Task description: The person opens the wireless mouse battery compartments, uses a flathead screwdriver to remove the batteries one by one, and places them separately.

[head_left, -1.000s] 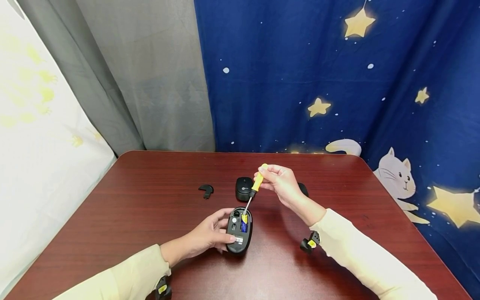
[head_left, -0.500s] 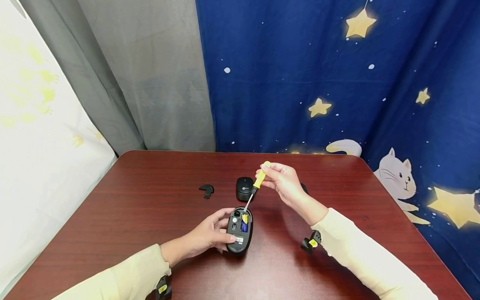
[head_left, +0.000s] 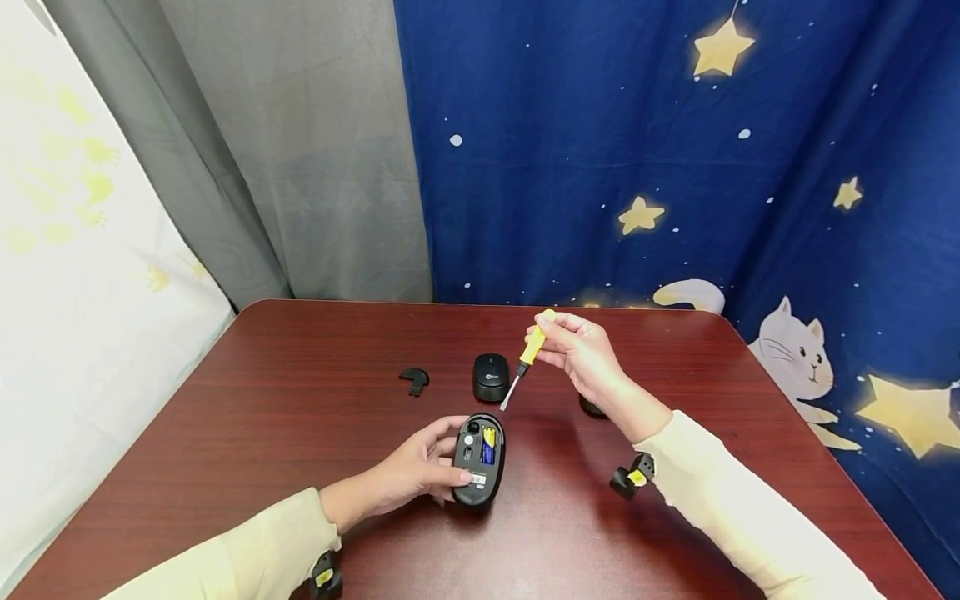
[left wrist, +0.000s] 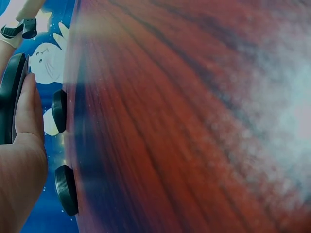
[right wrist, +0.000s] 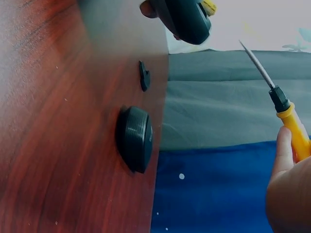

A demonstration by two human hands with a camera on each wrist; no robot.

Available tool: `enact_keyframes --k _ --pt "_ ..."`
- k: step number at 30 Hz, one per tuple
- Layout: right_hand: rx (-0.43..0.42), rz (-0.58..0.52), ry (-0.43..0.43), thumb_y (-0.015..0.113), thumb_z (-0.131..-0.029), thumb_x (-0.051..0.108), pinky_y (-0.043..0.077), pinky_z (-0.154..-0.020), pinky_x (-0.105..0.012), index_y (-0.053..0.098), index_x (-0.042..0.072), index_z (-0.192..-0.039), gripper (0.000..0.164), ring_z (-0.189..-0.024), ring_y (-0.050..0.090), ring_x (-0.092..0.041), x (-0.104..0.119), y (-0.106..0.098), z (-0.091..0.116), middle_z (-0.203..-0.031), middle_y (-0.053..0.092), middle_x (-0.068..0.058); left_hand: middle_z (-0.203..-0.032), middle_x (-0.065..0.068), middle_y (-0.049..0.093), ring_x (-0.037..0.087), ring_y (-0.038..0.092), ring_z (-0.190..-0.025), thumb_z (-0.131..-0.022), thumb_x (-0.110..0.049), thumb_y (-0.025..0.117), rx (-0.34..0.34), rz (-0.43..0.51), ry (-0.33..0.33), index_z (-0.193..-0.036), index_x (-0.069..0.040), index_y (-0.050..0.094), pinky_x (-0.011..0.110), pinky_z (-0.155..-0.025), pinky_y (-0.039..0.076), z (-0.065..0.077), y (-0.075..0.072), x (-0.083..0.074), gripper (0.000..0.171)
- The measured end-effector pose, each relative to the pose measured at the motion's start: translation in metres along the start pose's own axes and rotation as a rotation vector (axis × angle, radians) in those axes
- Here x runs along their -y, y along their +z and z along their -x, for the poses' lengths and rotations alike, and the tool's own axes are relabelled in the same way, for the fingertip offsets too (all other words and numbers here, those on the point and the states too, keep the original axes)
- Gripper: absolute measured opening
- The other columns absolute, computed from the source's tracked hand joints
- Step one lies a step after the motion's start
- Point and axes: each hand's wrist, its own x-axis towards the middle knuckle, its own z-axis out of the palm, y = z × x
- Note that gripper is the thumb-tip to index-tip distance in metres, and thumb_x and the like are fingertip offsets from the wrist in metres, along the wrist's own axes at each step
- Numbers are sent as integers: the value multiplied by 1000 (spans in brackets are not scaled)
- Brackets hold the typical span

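Observation:
My left hand (head_left: 422, 465) grips a black computer mouse (head_left: 489, 490) bottom side up, thumb on its label. An AA battery (head_left: 488, 447), blue and yellow, sits in its uncovered compartment; in the right wrist view the battery's yellow end (right wrist: 209, 7) juts above the underside. In my right hand (head_left: 587, 357) a screwdriver (head_left: 533, 345) with a yellow handle is pinched near the handle's end. Its metal tip points down toward the mouse and is apart from it, just beyond the upper right rim. The right wrist view also shows the screwdriver shaft (right wrist: 257, 64) touching nothing.
Another black mouse (head_left: 491, 377) stands upright on the reddish-brown table (head_left: 315, 367) behind the held one. A small black battery cover (head_left: 415, 381) lies to its left. My right wrist partly hides one more dark mouse (head_left: 592, 407). Curtains hang beyond the table's back edge.
My right hand has drawn the screwdriver up and to the right, so its tip has left the battery compartment. My left hand and its mouse have stayed in place.

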Motion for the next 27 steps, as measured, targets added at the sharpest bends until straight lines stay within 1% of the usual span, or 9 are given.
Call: enact_keyframes --k 7,12,16,22,27 --pt "-10 -37 5 59 -96 6 57 -76 -34 72 12 -95 13 -78 68 -16 12 -12 -2 -89 70 -7 -125 21 57 31 65 -99 -81 7 69 2 2 -2 -146 -3 28 46 -73 57 0 0 0 78" --pt "-16 -38 30 59 -98 12 57 -75 -31 71 14 -99 13 -79 67 -15 20 -25 -4 -89 68 -5 -125 21 57 32 65 -100 -81 7 70 -3 -2 -6 -147 -4 28 47 -73 57 0 -1 0 79" --pt "-40 -27 59 60 -97 15 57 -74 -29 70 14 -102 12 -79 65 -14 24 -38 -6 -91 66 -4 -125 21 57 32 65 -100 -81 6 70 0 -1 -2 -147 -4 28 47 -73 56 -1 -1 1 79" --pt "-70 -9 87 58 -97 13 56 -75 -29 73 18 -95 16 -84 65 -15 29 -54 -6 -93 66 -3 -125 21 57 32 65 -99 -81 6 70 -3 0 -8 -147 -4 28 46 -72 57 -1 -1 1 79" --pt "-72 17 88 55 -99 12 56 -74 -27 73 18 -92 20 -81 66 -12 32 -68 -6 -89 66 -2 -124 21 57 31 66 -99 -81 7 69 -5 -4 -8 -146 -3 28 44 -71 57 -1 -1 1 78"
